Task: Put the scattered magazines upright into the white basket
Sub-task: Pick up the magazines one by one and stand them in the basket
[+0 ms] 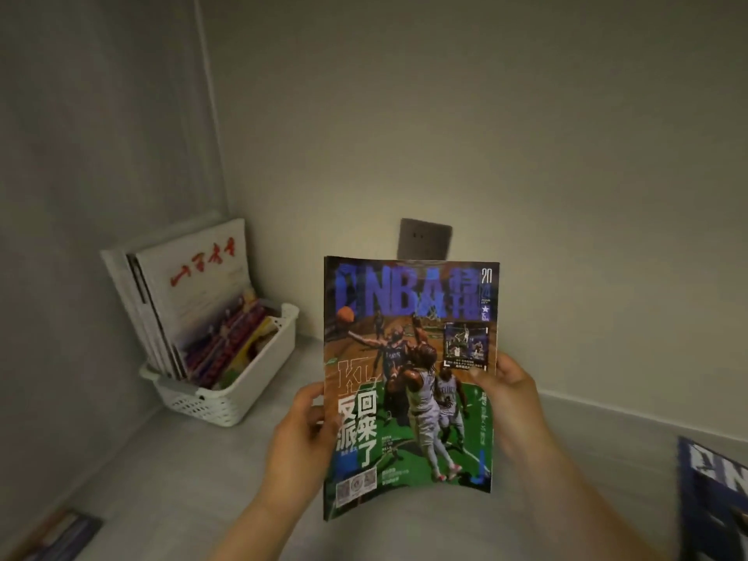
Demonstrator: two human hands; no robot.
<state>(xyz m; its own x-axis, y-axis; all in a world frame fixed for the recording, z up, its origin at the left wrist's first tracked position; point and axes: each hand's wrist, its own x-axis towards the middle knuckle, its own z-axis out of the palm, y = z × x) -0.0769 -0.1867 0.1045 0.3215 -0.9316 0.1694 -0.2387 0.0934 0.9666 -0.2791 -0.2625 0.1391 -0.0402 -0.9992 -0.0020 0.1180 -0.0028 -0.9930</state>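
Observation:
I hold a basketball magazine [409, 382] upright in the air, its cover with blue title letters facing me. My left hand [301, 435] grips its left edge and my right hand [512, 402] grips its right edge. The white basket [259, 382] stands on the floor in the corner, to the left of and beyond the held magazine. Several magazines stand in it, leaning left against the wall; the frontmost tall one is a white magazine with red characters [198, 277].
A dark blue magazine [716, 500] lies on the floor at the right edge. Another magazine [60, 536] lies at the bottom left corner. A grey wall socket [425, 240] sits low on the back wall, right behind the held magazine.

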